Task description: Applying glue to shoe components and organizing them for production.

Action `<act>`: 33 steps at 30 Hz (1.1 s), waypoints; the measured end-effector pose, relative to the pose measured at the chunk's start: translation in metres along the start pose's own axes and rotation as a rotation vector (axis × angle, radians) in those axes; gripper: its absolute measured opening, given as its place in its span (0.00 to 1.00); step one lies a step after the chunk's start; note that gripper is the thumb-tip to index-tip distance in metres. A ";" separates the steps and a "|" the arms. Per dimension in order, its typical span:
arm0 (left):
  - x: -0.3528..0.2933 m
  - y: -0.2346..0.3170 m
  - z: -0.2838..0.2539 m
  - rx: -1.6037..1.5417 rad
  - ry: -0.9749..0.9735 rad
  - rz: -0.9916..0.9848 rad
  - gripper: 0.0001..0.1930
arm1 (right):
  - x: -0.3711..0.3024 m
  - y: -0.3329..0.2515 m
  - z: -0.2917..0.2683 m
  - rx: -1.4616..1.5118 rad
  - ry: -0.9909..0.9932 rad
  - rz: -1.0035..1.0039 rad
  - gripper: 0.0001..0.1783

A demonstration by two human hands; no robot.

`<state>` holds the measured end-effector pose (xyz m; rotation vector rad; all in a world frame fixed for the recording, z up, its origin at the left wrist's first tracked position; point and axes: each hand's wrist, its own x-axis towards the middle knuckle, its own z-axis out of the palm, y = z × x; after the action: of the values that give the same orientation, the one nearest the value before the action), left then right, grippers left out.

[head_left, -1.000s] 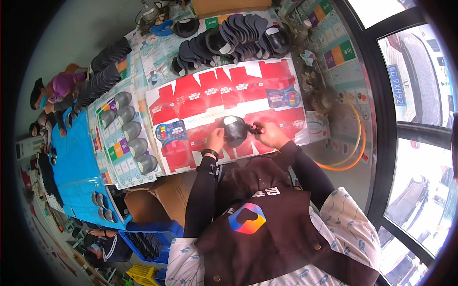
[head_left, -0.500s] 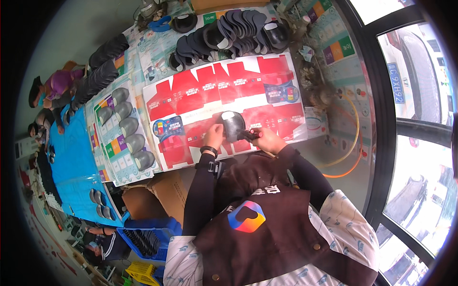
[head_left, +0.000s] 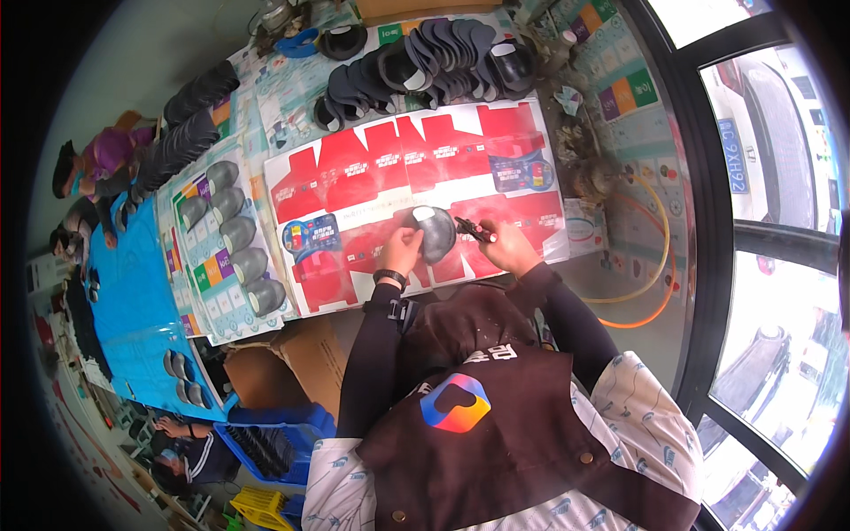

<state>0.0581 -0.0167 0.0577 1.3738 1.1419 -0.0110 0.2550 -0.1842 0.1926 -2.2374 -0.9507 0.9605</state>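
The worktop [head_left: 273, 119] carries a red-and-white printed sheet [head_left: 390, 164]; left hand [head_left: 401, 255] pinching the edge of a dark cup-shaped piece [head_left: 436, 235] over that sheet, right hand [head_left: 511, 250] clasped round a slim dark tool [head_left: 479, 233] just beside it!

- Worktop [head_left: 283, 102]: cardboard sheet [head_left: 412, 195] on it.
- Cup piece [head_left: 434, 239]: over the sheet's near half, left edge in the left grip [head_left: 401, 252].
- Right grip [head_left: 511, 250]: right of the cup piece, around a handheld tool [head_left: 475, 230].
- Stacked cups [head_left: 443, 57]: on the worktop, behind the sheet.
- Six loose cups [head_left: 239, 234]: left of the sheet.
- Second worktop [head_left: 142, 292]: farther left.
- Cardboard box [head_left: 305, 363]: below the worktop's near edge; crate [head_left: 305, 438] just before it.
- Hose [head_left: 665, 239]: right of the sheet.
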 end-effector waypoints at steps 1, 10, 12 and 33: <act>-0.001 0.005 0.002 0.030 0.005 0.011 0.22 | -0.001 0.008 0.003 -0.002 -0.032 0.010 0.14; 0.012 -0.013 -0.012 0.118 0.065 0.019 0.21 | 0.003 0.014 0.036 0.177 -0.357 0.047 0.20; 0.018 -0.024 -0.019 0.103 0.070 0.022 0.21 | 0.005 0.022 0.044 0.474 -0.237 -0.009 0.18; -0.001 -0.061 -0.075 -0.063 0.220 0.002 0.16 | 0.034 -0.001 0.034 0.400 -0.085 0.139 0.20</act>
<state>-0.0251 0.0223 0.0288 1.3434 1.3123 0.1799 0.2452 -0.1514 0.1592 -1.9530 -0.5790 1.1975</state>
